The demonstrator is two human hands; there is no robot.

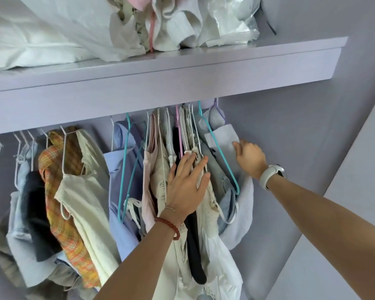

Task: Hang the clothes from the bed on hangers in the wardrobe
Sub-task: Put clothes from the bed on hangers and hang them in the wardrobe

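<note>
Right now the left hand (185,187) lies flat, fingers spread, pressing the packed cream and black clothes (160,169) leftwards. The right hand (250,158) reaches to the pale blue top (223,137) on the teal hanger (221,152); whether its fingers pinch the cloth I cannot tell. That top already hangs under the shelf (160,83). The rail looks crammed, so a hard shove could slip a neighbouring strap off its hanger, or tilt the teal one and drop the top.

Lilac walls (290,72), cluttered lilac shelf (182,68)
</note>
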